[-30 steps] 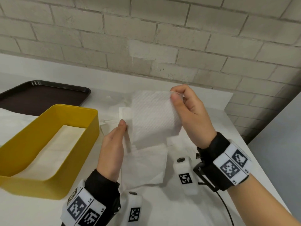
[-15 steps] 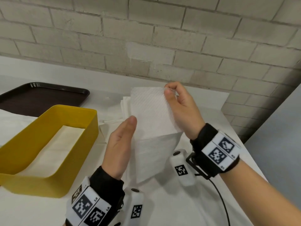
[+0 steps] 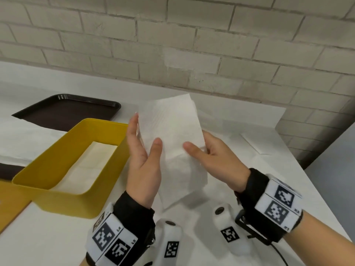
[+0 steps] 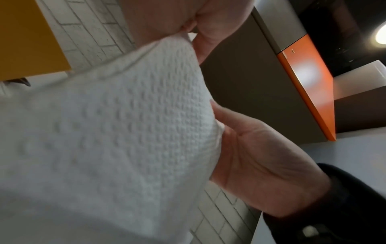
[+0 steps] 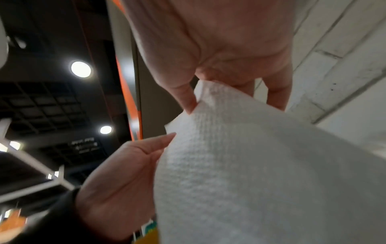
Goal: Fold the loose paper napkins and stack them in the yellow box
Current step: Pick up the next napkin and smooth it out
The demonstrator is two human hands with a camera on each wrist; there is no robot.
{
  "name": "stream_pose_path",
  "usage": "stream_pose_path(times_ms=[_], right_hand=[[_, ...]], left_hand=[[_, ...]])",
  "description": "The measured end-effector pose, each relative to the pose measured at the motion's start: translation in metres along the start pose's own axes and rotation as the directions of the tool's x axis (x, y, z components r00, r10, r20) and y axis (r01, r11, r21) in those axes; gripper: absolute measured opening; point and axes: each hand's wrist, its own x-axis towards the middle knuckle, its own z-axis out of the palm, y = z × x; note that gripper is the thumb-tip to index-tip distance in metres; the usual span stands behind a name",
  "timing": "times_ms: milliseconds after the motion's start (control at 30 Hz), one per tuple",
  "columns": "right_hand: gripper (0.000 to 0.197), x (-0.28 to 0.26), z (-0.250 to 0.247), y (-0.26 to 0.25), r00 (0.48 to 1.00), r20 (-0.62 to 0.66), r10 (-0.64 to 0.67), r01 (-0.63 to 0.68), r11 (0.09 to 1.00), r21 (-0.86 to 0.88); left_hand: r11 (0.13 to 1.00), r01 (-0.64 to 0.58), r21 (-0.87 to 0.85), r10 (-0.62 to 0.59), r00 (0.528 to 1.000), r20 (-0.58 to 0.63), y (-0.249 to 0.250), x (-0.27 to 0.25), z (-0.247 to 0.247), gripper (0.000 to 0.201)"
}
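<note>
Both hands pinch one napkin upright, mid-fold.

The left hand (image 3: 143, 162) has closed its grip on the napkin (image 3: 172, 131), thumb in front and fingers behind its left edge, where half a second ago it was flat and open beside the sheet; the right hand (image 3: 215, 158) has dropped from the top corner to pinch the right edge lower down. The napkin is held above the table (image 3: 57, 237), just right of the box (image 3: 63, 198), which already holds napkins. With both edges held, the next fold looks ready to begin.
</note>
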Motion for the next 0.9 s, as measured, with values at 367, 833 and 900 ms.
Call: stream_pose_path(times_ms=[367, 833, 900], right_hand=[[0.015, 0.009, -0.015, -0.031, 0.901, 0.434, 0.017, 0.360, 0.531, -0.767], [0.026, -0.010, 0.036, 0.005, 0.856, 0.503, 0.115, 0.420, 0.414, -0.808], [0.029, -0.009, 0.031, 0.000, 0.862, 0.501, 0.082, 0.417, 0.448, -0.791]], left_hand=[[0.882, 0.079, 0.464, -0.155, 0.979, 0.129, -0.007, -0.019, -0.053, 0.033], [0.755, 0.335, 0.563, -0.439, 0.897, 0.055, -0.026, -0.045, -0.057, 0.033], [0.763, 0.344, 0.547, -0.431, 0.901, 0.035, -0.025, -0.044, -0.055, 0.032]])
